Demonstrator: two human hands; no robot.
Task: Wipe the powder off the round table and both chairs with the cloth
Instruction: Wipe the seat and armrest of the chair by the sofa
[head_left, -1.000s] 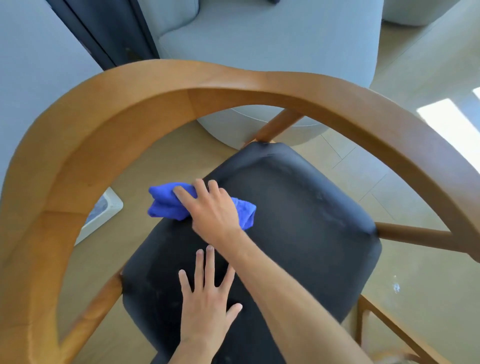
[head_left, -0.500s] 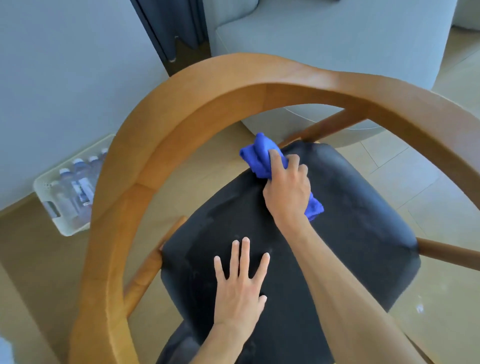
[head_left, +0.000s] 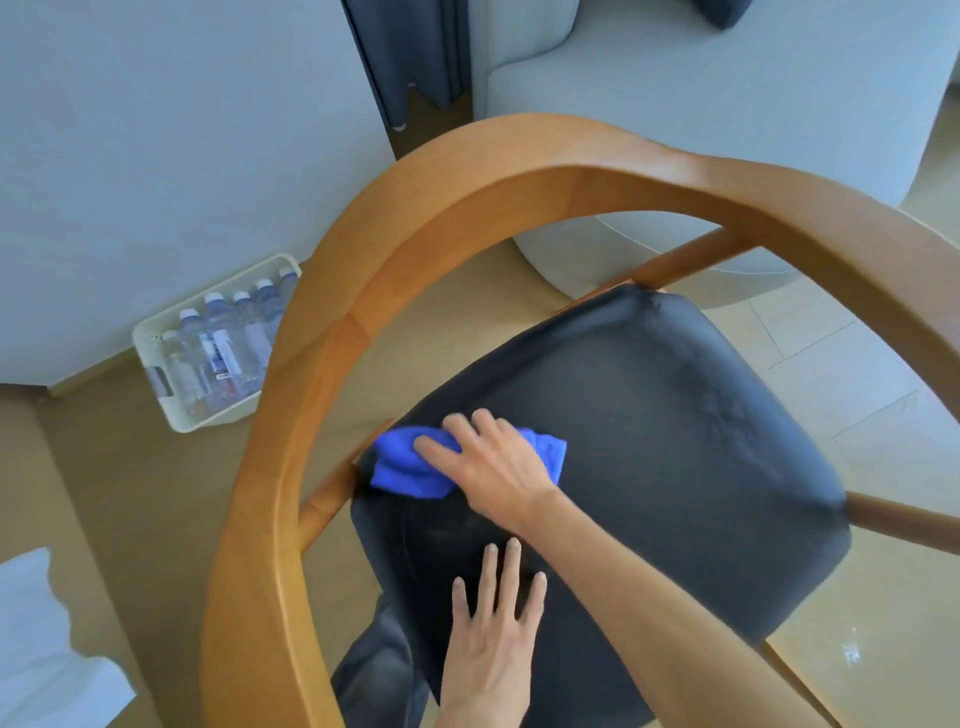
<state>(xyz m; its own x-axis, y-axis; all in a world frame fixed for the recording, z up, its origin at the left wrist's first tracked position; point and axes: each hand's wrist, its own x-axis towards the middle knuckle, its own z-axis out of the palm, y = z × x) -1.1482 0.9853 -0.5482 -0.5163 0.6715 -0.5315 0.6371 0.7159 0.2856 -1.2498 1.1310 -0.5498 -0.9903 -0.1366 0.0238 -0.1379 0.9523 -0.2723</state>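
Observation:
I look down through the curved wooden backrest (head_left: 467, 171) of a chair at its black seat (head_left: 675, 441). My right hand (head_left: 493, 462) lies on a bunched blue cloth (head_left: 400, 462) and holds it down against the seat's left edge, fingers bent over the wad. My left hand (head_left: 488, 634) rests flat on the near part of the seat with its fingers spread. Faint pale powder smears (head_left: 727, 410) show on the right side of the seat. The round table and the other chair are out of view.
A white crate of water bottles (head_left: 218, 343) stands on the floor by the wall at left. A grey sofa (head_left: 727, 104) sits just beyond the chair, and a dark curtain (head_left: 405, 52) hangs behind. A white object (head_left: 41, 649) lies at the bottom left.
My right hand has swept the cloth from the seat's far corner back toward me along the left edge. My left hand stays flat on the seat.

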